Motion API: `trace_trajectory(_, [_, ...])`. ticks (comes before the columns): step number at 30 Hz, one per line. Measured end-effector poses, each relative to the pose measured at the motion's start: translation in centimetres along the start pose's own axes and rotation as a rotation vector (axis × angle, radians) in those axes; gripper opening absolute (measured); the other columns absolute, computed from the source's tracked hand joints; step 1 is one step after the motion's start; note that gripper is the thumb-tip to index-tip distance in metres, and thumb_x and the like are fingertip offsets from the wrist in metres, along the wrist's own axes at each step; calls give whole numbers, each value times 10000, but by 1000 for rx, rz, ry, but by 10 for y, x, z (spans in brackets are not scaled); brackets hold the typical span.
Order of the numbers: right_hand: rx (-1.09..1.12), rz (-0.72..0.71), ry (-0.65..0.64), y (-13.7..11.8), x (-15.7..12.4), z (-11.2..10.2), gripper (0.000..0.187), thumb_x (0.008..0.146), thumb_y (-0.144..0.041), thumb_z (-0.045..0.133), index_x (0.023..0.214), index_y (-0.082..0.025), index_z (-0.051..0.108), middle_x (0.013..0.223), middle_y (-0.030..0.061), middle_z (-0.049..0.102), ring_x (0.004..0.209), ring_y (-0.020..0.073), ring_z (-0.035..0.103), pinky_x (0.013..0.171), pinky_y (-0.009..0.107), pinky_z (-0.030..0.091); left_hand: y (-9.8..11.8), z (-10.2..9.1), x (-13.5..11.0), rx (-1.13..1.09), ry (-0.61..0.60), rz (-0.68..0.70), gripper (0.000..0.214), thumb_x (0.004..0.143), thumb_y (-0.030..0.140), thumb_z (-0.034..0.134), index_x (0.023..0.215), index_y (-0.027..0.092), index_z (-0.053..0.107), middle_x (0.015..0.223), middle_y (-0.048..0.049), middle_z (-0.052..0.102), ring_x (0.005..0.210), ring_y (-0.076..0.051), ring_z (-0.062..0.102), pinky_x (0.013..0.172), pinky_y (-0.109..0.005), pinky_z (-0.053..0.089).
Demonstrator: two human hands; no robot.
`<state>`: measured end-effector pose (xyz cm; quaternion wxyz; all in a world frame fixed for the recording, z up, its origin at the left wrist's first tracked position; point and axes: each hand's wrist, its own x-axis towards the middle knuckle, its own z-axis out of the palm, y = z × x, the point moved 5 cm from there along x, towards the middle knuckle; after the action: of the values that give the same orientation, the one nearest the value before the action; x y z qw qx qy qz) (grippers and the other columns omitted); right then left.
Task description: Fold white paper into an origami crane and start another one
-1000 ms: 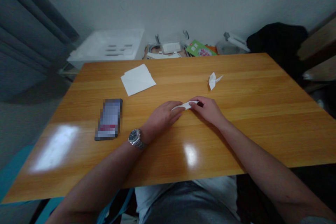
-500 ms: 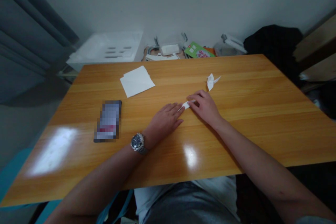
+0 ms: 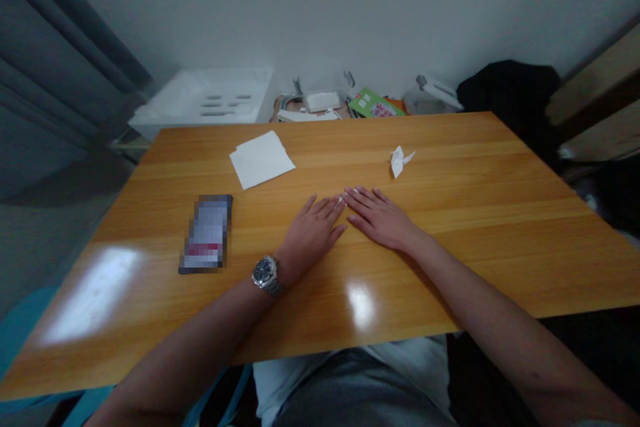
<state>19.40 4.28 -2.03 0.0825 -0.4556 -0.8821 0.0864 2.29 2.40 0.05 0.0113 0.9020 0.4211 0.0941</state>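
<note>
Mid-frame, the left hand (image 3: 313,227) and right hand (image 3: 383,220) lie palm-down, fingers outstretched, clasping nothing, covering a paper strip (image 3: 342,199), probably folded. Crane (image 3: 398,162) right of upper centre; sheets (image 3: 263,159) upper left; phone (image 3: 207,233) left.

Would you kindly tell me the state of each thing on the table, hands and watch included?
Left hand: open, palm down
Right hand: open, palm down
Folded paper: mostly covered by both hands
Paper figure: folded into shape, resting apart
White sheets: flat, overlapping
Phone: face up, screen pixelated
Watch: worn, dial up
</note>
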Motion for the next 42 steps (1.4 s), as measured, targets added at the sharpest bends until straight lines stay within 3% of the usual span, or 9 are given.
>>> trace_trajectory(6, [-28,94,-12,-4,0,-4,626,1073,-583,238,1637,-317,290,1691,-18,290,1579,248,249,1292,525,205,-1,2,-5,-1,13,15,545,1092,429,353,1559,159,429,1606,-91,458,1493,-228,418,1299,-504,218])
trace_trajectory(14, [-102,318,56,14,-2,-7,629,1072,-562,251,1639,-292,292,1694,-3,280,1575,281,258,1271,579,223,0,2,-9,17,30,15,558,1092,455,332,1571,181,412,1636,-81,411,1513,-235,387,1302,-512,207])
trace_trajectory(18, [-80,283,79,14,-2,-8,613,1076,-545,258,1628,-286,326,1682,28,318,1558,320,296,1241,649,234,0,3,-10,19,35,16,560,1092,464,327,1569,185,415,1645,-78,397,1527,-244,365,1303,-510,210])
trace_trajectory(21, [-67,202,128,9,0,-15,633,1069,-555,298,1637,-276,299,1680,62,323,1558,332,296,1246,684,172,1,4,-11,23,44,20,570,1090,470,332,1572,175,410,1644,-87,398,1541,-253,341,1301,-498,217])
trace_trajectory(24, [-38,37,130,-1,5,-17,672,1069,-548,313,1661,-245,216,1693,86,289,1576,275,259,1289,594,139,2,4,-12,18,52,27,581,1090,466,330,1581,163,391,1644,-101,392,1545,-246,336,1299,-485,224])
trace_trajectory(27, [12,-71,55,-7,10,-10,674,1078,-542,281,1662,-212,213,1695,93,282,1578,233,252,1296,503,204,2,5,-12,13,44,26,592,1091,456,328,1596,148,359,1646,-109,385,1551,-238,323,1300,-488,216])
trace_trajectory(32, [30,-77,-1,-7,13,1,709,1071,-587,254,1656,-186,231,1689,122,285,1573,241,263,1295,509,207,3,6,-13,22,19,27,581,1096,436,305,1589,137,371,1647,-104,383,1553,-235,317,1301,-496,209])
trace_trajectory(42, [16,-55,12,-9,12,-1,704,1068,-599,255,1654,-209,237,1692,97,277,1573,234,265,1296,515,199,1,3,-18,17,-13,39,600,1095,425,316,1584,80,361,1658,-138,343,1563,-239,294,1302,-476,225])
